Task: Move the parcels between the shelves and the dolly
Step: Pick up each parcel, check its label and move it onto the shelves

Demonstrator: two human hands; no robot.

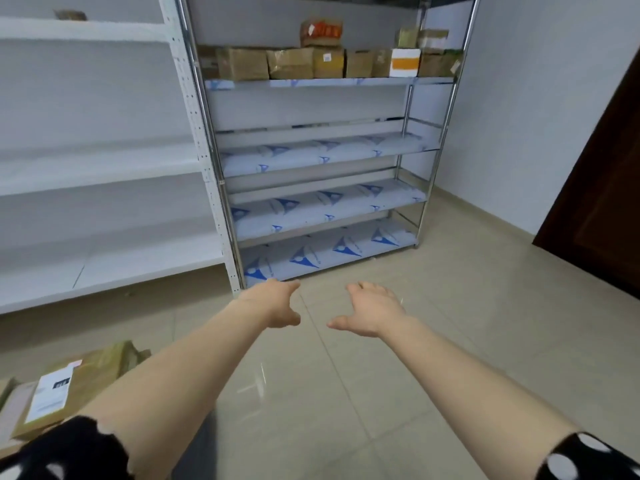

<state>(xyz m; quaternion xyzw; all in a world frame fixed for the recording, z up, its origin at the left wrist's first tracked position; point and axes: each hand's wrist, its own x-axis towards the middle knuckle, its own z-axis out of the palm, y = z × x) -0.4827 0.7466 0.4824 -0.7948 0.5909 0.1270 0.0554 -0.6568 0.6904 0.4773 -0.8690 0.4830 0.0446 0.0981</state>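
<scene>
Now, left arm: stretched forward and low over the tiled floor [415, 375], bare up to a black dotted sleeve [69, 452].
Left hand [277, 304]: palm turned inward, thumb pointing toward the other hand, near the foot of the steel rack [446, 109].
Left grip: slack, fingers loosely extended, nothing in it and touching nothing.
Right arm: stretched forward alongside the left, at about the same height.
Right hand [372, 311]: palm turned inward and down, thumb pointing toward the left hand, the two hands apart.
Right grip: slack, fingers relaxed and slightly spread, nothing in it.
Parcels on the rack: a row of cardboard boxes [294, 62] on an upper shelf, a white box [404, 62] with an orange band among them, a few more stacked on top.
Parcels nearby: flat brown parcels [86, 379], one with a white label, at lower left beside the left forearm. What they lie on is out of view.
White shelving [104, 168]: left of the rack, one small blurred parcel [71, 14] on its top shelf.
</scene>
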